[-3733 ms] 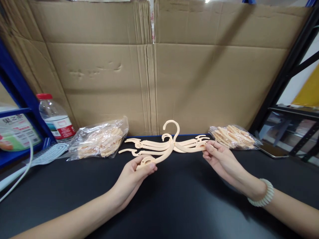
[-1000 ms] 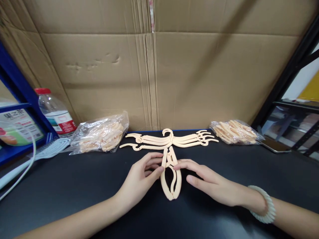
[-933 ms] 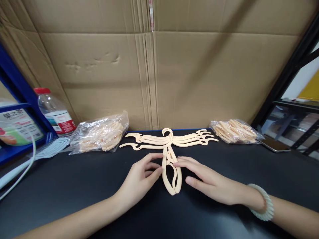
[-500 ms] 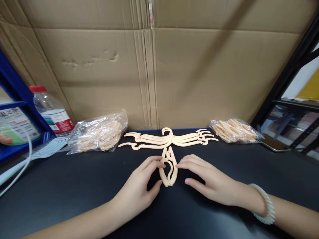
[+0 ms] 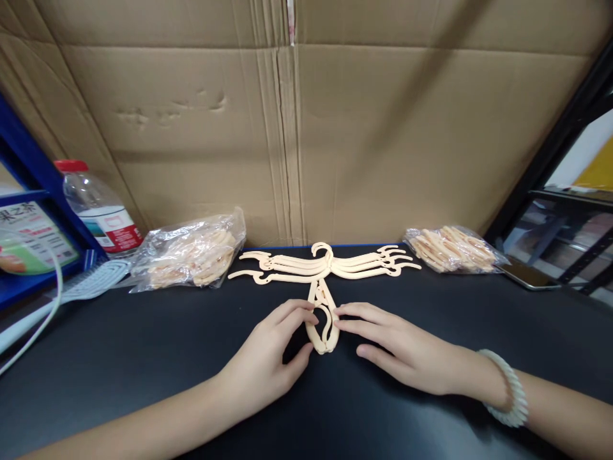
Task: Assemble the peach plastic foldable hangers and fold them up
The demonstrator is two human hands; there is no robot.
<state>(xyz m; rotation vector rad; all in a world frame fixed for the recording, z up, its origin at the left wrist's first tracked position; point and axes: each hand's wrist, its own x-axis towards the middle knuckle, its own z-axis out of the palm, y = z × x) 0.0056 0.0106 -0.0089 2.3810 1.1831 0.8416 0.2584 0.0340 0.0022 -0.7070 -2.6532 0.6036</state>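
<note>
A folded cream plastic hanger (image 5: 334, 335) lies on the black table between my hands, its curved hook tucked between its two arms. My left hand (image 5: 275, 348) has its fingertips and thumb closed on the hanger's left side. From the other side, my right hand (image 5: 402, 348) rests its fingertips against the right arm; its thumb stays apart from the hanger and its fingers are stretched out. Beyond them, several unfolded cream hangers (image 5: 359, 265) lie stacked, with a hook pointing toward the back.
Clear plastic bags of cream hangers lie at back left (image 5: 191, 255) and back right (image 5: 450, 249). A red-capped bottle (image 5: 103, 214), a pale hairbrush (image 5: 96, 281) and a white cable (image 5: 57, 300) are at left. Near the right bag lies a phone (image 5: 531, 275). Cardboard (image 5: 383, 128) stands behind.
The folded hanger's right arm has swung left at its far end, so the two far tips sit closer together. My right fingertips have shifted slightly left with it; my left hand stays nearly still.
</note>
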